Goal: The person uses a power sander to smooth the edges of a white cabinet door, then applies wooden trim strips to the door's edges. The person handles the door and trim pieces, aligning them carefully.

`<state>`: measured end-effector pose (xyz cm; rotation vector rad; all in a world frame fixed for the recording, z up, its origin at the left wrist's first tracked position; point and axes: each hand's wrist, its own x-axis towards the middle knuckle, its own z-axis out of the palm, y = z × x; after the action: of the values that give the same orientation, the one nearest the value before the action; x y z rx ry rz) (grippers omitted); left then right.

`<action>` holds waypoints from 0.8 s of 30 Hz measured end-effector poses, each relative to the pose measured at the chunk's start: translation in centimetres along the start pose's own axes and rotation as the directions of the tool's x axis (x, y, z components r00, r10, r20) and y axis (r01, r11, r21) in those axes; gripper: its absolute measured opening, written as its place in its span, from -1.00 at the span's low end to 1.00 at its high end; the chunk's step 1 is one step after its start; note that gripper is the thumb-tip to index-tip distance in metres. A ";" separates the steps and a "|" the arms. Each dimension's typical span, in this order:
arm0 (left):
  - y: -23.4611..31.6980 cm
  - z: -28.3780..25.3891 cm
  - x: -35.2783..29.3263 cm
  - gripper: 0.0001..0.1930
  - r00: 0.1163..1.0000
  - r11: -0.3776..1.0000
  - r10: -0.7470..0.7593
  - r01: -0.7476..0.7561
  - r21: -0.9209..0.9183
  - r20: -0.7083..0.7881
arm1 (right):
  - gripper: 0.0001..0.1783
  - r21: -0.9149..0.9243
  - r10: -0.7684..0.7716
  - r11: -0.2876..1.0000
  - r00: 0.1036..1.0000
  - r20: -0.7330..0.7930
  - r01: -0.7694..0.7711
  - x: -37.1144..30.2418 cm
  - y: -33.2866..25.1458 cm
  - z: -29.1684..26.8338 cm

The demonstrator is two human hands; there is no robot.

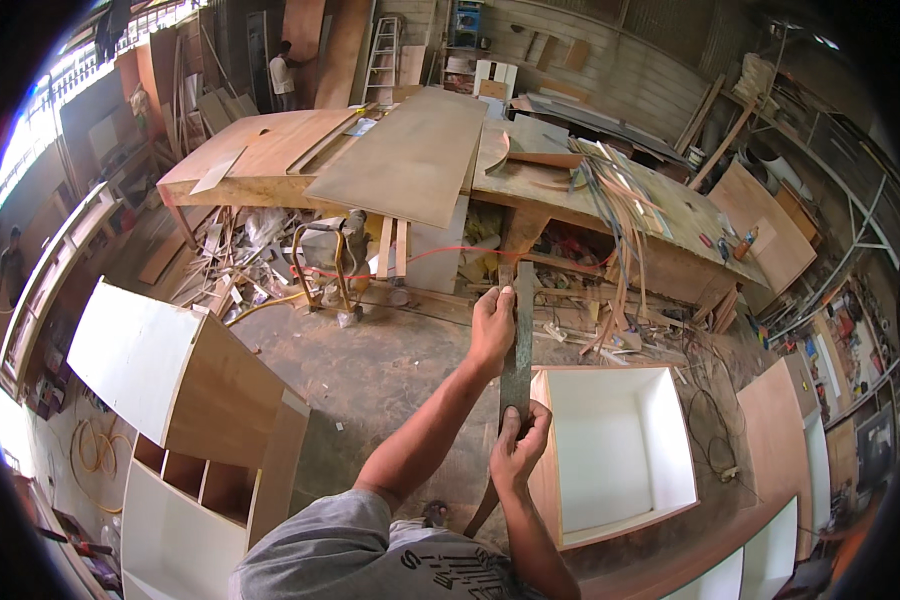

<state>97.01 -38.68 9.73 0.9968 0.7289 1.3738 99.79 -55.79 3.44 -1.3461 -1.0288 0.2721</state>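
In front of me is a long, thin, dark grey-green strip (516,375), held lengthwise away from my body. It looks like edging strip, though its material is hard to make out. My left hand (493,328) is closed on its far part, thumb on top. Nearer to me, my right hand (520,442) pinches the same strip between thumb and fingers. A brownish tail of it curves down below my right hand toward the floor. Just right of my hands stands an open wooden cabinet box (615,440) with a white inside.
A long workbench (690,235) ahead carries a large grey-brown board (410,150) and a bundle of strips (620,190). Cabinets (235,400) stand at left. Wood scraps, an orange cable (450,250) and black cables (705,420) lie about. Another person (282,78) stands far back.
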 end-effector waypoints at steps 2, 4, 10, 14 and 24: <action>-1.2 -0.3 0.9 -0.71 0.996 0.995 -0.089 0.090 -0.033 0.030 | -0.83 -0.032 0.021 0.999 1.000 0.001 -0.021 0.3 -0.9 0.1; -2.1 -0.4 1.3 -0.71 0.993 0.996 -0.093 0.093 0.007 0.068 | -0.82 -0.043 -0.029 0.999 0.999 -0.032 0.027 0.4 0.5 0.4; -1.0 1.2 -4.9 -0.61 0.965 0.891 0.073 -0.177 0.419 0.254 | -0.84 0.121 0.102 0.988 0.992 -0.079 -0.092 2.3 1.8 -1.1; -2.1 0.8 -7.7 -0.58 0.954 0.913 0.014 -0.134 0.385 0.298 | -0.74 0.118 0.076 0.991 0.993 -0.085 -0.066 3.4 1.7 -1.3; -2.4 3.0 -5.5 -0.60 0.973 0.935 0.103 -0.167 0.314 0.208 | -0.79 -0.085 -0.152 0.987 0.951 -0.270 0.134 5.4 -0.9 -1.0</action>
<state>100.22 -44.33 8.14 1.4466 0.7730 1.2754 103.16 -52.96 6.81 -1.3180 -0.8995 -0.0595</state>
